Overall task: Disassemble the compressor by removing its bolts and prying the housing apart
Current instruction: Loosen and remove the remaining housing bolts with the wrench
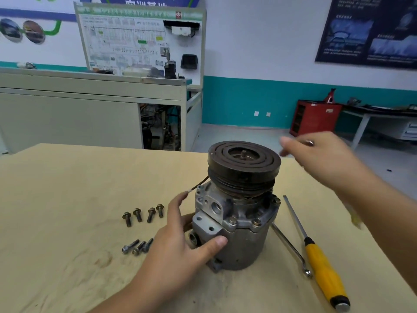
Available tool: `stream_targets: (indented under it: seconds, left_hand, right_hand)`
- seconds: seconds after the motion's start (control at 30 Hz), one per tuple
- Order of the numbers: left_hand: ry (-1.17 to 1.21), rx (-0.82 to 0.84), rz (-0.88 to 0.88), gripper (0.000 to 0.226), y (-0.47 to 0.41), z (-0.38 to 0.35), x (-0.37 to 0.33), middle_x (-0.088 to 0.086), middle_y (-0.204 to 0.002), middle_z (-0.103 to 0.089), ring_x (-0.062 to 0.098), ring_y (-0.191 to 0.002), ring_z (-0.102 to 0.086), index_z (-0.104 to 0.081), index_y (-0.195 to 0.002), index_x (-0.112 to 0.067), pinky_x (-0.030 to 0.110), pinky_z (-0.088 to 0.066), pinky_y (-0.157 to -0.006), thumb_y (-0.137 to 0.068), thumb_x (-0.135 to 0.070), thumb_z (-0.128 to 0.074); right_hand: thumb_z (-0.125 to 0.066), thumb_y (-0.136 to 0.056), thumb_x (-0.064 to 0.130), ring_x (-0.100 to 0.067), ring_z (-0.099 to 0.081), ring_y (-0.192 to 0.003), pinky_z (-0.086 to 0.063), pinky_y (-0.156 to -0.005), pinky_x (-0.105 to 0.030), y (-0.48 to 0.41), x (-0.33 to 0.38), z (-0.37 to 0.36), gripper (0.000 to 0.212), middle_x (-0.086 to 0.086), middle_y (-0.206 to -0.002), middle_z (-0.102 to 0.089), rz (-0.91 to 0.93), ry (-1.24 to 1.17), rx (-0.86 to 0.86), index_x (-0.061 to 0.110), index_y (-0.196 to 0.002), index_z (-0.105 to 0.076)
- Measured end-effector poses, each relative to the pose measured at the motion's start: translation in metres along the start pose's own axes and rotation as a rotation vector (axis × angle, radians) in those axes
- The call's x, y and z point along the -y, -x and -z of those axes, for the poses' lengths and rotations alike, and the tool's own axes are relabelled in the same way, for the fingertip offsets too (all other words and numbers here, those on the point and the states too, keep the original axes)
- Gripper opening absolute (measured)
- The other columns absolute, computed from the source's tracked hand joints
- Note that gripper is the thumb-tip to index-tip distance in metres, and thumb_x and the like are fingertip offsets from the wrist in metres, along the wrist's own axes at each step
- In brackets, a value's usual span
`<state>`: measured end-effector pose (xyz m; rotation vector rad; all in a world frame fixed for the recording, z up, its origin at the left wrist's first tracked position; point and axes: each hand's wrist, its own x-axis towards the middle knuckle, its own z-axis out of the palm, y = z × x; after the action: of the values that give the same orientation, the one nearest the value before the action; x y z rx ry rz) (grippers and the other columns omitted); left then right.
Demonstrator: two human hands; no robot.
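Compressor (239,222) stands upright near the middle of the tabletop (67,199), with the black grooved pulley (243,163) on top. Flange bolts (232,220) are seated in the housing rim. A thin wire (198,185) leads out left from under the pulley.

Left hand (180,249) holds the housing low on its left side. The thumb lies across the front face and the fingers (178,204) wrap round the far side, so part of the port block is covered.

Right hand (320,159) is in the air just right of the pulley and touches nothing. It is motion-blurred. The fingers look extended and spread, with nothing held.

Loose bolts on the tabletop, left of the compressor:
- A row of four flanged bolts (143,214).
- Three longer bolts (137,246) nearer the camera, the last partly hidden by the left hand.

Right of the compressor lies a steel wrench (291,249), its upper end hidden behind the housing. Beside it is a yellow-handled screwdriver (320,263).

Behind these, a grey training bench (90,98) has an open bay (161,127) holding wiring and components too dim to identify. A red tool cabinet (316,118) stands at the far wall, its contents not discernible.
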<state>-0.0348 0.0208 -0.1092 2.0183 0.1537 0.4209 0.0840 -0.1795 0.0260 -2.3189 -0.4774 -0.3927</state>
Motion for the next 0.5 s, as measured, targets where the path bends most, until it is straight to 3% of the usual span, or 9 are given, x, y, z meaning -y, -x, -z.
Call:
stream_targets:
  seconds: [0.07, 0.13, 0.23, 0.3, 0.4, 0.5]
  left_hand:
    - [-0.018, 0.102, 0.021, 0.116, -0.008, 0.007, -0.003, -0.038, -0.111, -0.059, -0.019, -0.101, -0.054, -0.005, -0.141, -0.054, 0.01, -0.044, -0.087, -0.044, -0.08, -0.064]
    - [-0.091, 0.155, -0.003, 0.122, -0.016, 0.009, -0.007, -0.045, -0.101, -0.057, -0.02, -0.097, -0.055, 0.003, -0.142, -0.056, 0.002, -0.041, -0.078, -0.043, -0.08, -0.064]
    - [-0.183, 0.164, -0.007, 0.13, -0.023, 0.011, -0.016, -0.034, -0.109, -0.06, -0.01, -0.099, -0.059, 0.011, -0.142, -0.056, 0.002, -0.041, -0.074, -0.038, -0.082, -0.063]
    - [-0.185, 0.159, 0.009, 0.129, -0.023, 0.011, -0.019, -0.027, -0.116, -0.061, -0.004, -0.103, -0.06, 0.007, -0.141, -0.055, 0.006, -0.042, -0.075, -0.038, -0.081, -0.066]
    - [-0.173, 0.093, 0.038, 0.123, -0.015, 0.003, -0.026, -0.033, -0.108, -0.056, -0.003, -0.099, -0.059, 0.0, -0.141, -0.05, 0.002, -0.039, -0.068, -0.043, -0.076, -0.07]
    - [-0.17, 0.017, 0.053, 0.12, -0.002, -0.015, -0.036, -0.032, -0.095, -0.05, -0.006, -0.094, -0.058, 0.004, -0.143, -0.044, -0.001, -0.038, -0.062, -0.053, -0.071, -0.071]
  right_hand:
    - [-0.046, -0.093, 0.046, -0.012, -0.049, -0.051, -0.032, -0.05, -0.026, 0.012, -0.018, 0.0, 0.04, 0.0, -0.054, -0.056, -0.141, -0.02, 0.133, 0.018, -0.08, -0.072]
    - [-0.045, -0.095, 0.044, -0.007, -0.039, -0.038, -0.026, -0.045, -0.021, 0.021, -0.032, -0.005, 0.038, 0.003, -0.047, -0.059, -0.282, 0.02, 0.33, 0.019, -0.085, -0.071]
    - [-0.039, -0.094, 0.052, -0.01, -0.018, -0.04, -0.016, -0.038, -0.017, 0.03, -0.034, -0.013, 0.049, -0.012, -0.07, -0.072, -0.542, -0.175, 0.67, 0.012, -0.109, -0.061]
    - [-0.035, -0.09, 0.062, -0.01, -0.011, -0.043, -0.013, -0.036, -0.016, 0.034, -0.033, -0.019, 0.059, -0.019, -0.085, -0.073, -0.603, -0.342, 0.789, 0.012, -0.117, -0.051]
    - [-0.038, -0.087, 0.063, -0.008, -0.01, -0.041, -0.013, -0.034, -0.014, 0.033, -0.029, -0.026, 0.061, -0.02, -0.085, -0.072, -0.595, -0.454, 0.789, 0.01, -0.113, -0.054]
    - [-0.037, -0.094, 0.052, -0.009, -0.013, -0.041, -0.014, -0.036, -0.016, 0.03, -0.03, -0.032, 0.058, -0.013, -0.062, -0.067, -0.552, -0.404, 0.7, -0.002, -0.099, -0.056]
